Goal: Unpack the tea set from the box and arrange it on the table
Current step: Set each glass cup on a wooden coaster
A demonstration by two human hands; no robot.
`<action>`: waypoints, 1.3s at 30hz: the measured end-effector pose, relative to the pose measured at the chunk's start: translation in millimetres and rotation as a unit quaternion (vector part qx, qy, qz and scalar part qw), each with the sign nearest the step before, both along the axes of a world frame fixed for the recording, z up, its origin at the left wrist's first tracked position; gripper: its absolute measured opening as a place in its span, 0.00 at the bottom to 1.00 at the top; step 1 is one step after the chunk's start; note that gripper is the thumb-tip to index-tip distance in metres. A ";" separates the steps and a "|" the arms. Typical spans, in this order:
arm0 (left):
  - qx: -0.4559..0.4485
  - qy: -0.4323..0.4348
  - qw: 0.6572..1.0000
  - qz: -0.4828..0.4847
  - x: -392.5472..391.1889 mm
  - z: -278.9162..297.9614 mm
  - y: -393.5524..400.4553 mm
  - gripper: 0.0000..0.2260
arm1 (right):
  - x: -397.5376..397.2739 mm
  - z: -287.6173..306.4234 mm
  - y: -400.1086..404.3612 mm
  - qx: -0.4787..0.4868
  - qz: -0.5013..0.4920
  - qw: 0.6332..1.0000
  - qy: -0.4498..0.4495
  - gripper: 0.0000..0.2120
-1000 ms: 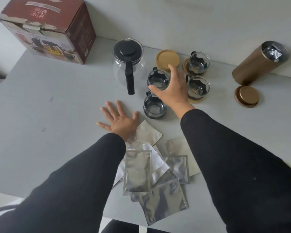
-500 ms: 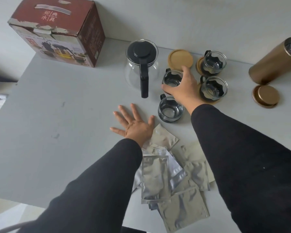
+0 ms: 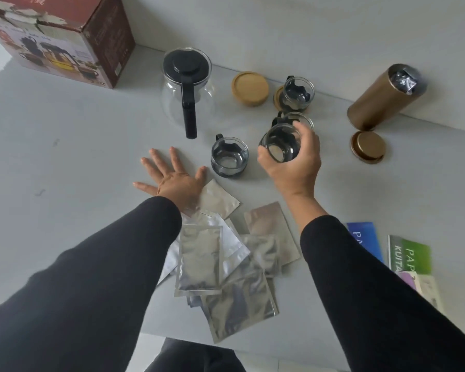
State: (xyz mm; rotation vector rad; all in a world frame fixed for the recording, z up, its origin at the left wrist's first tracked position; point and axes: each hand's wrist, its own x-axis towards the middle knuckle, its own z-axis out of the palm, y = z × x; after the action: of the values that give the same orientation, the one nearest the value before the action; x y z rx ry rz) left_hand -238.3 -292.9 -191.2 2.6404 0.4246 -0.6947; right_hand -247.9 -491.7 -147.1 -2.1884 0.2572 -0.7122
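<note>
the right hand [image 3: 293, 165] is curled round a glass teacup with a black holder [image 3: 279, 143], holding it tilted above the table [image 3: 65, 157], its mouth turned toward the camera. just behind it a second cup [image 3: 304, 120] is mostly hidden; whether the two touch cannot be told. a third cup [image 3: 229, 157] stands upright on the table between the two hands, and a fourth [image 3: 298, 93] sits on a round wooden coaster [image 3: 277, 96] near the far edge, with a bare coaster [image 3: 250, 88] just beside it. the glass teapot with a black lid and handle [image 3: 187, 87] stands left of the coasters, handle pointing toward the near edge. the left hand [image 3: 172, 177] lies flat on the table, fingers spread, its heel on a foil sachet [image 3: 216, 198]. more foil sachets [image 3: 218, 264] lie in an overlapping heap toward the near edge. the red cardboard box [image 3: 65, 41] stands at the far left corner. by the far right edge a gold canister [image 3: 381, 99] lies open, something crinkled and dark in its mouth, its lid [image 3: 368, 146] on the table just in front. printed leaflets [image 3: 408, 253] lie near the right edge, partly under the right sleeve [image 3: 373, 291].
</note>
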 end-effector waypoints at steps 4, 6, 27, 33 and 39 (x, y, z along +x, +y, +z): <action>0.015 -0.016 1.000 0.002 -1.8 -3.3 -0.3 0.39 | -38.2 -25.1 -15.8 -0.009 0.024 0.999 0.048 0.36; 0.021 -0.020 1.000 0.005 -2.6 -4.2 -0.8 0.39 | -49.1 -36.4 -22.9 -0.001 0.027 0.996 0.082 0.38; 0.021 0.050 0.999 -0.002 4.0 9.8 0.0 0.41 | 3.8 -1.9 -20.0 -0.127 0.068 0.989 -0.020 0.29; 0.010 0.111 0.994 -0.020 10.1 16.4 5.1 0.48 | 78.8 0.7 19.2 -0.096 0.102 0.988 0.060 0.25; 0.002 0.139 0.990 -0.023 14.4 20.2 3.8 0.49 | 141.6 -15.7 31.2 -0.121 0.089 0.975 0.161 0.30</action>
State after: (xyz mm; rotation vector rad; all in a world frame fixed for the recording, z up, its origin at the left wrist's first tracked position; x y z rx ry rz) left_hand -223.9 -289.1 -170.9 2.5698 0.4425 -1.0835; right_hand -106.3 -460.5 -162.9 -2.5215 0.1400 -0.2971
